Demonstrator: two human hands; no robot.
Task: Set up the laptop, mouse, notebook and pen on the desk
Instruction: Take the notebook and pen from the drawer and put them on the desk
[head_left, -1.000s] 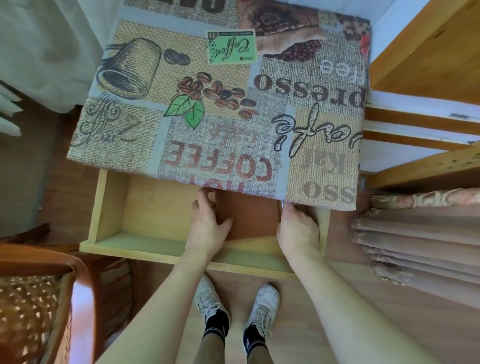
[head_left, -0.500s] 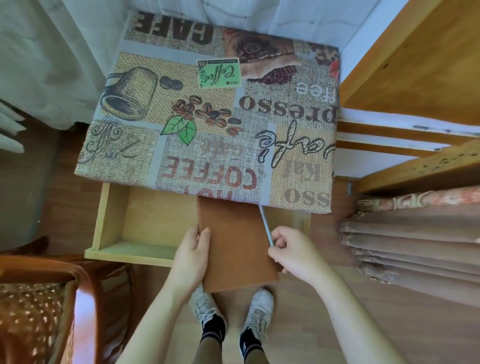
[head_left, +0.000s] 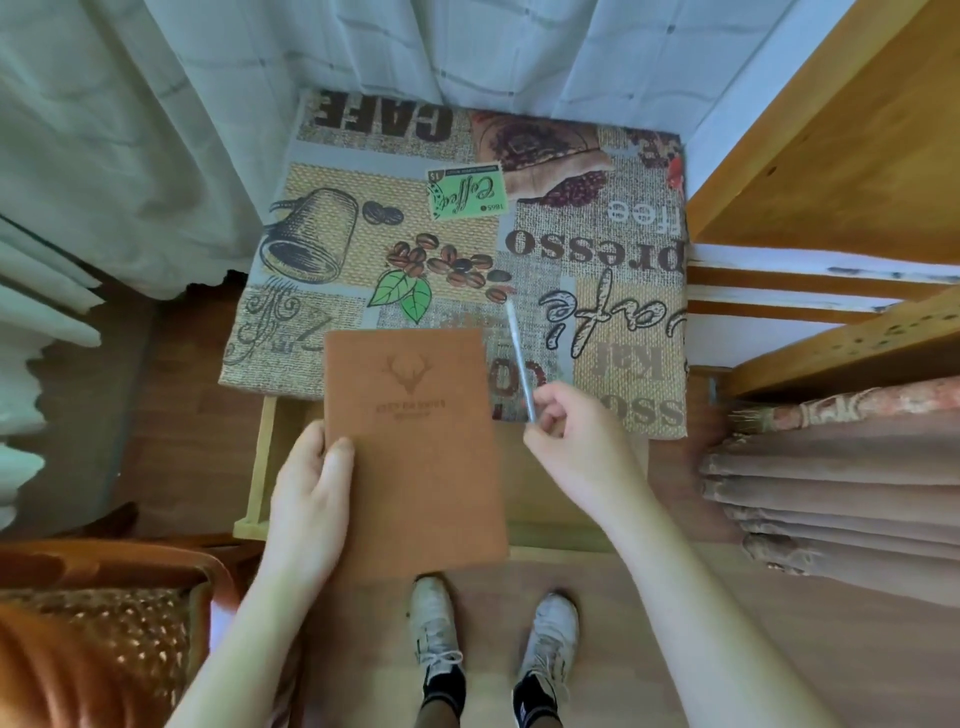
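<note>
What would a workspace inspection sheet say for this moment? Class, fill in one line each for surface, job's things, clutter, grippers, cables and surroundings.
Surface: desk covered by a coffee-print cloth; nothing lies flat on it.
Job's things: brown notebook with a deer emblem, held over the desk's near edge and the open drawer; pen held over the cloth. Laptop and mouse not seen.
Clutter: nothing seen.
Grippers: left hand grips the notebook's left edge; right hand pinches the pen.
Cables: nothing seen.
Surroundings: white curtain behind, chair at left, wooden shelf and folded fabric at right.
</note>
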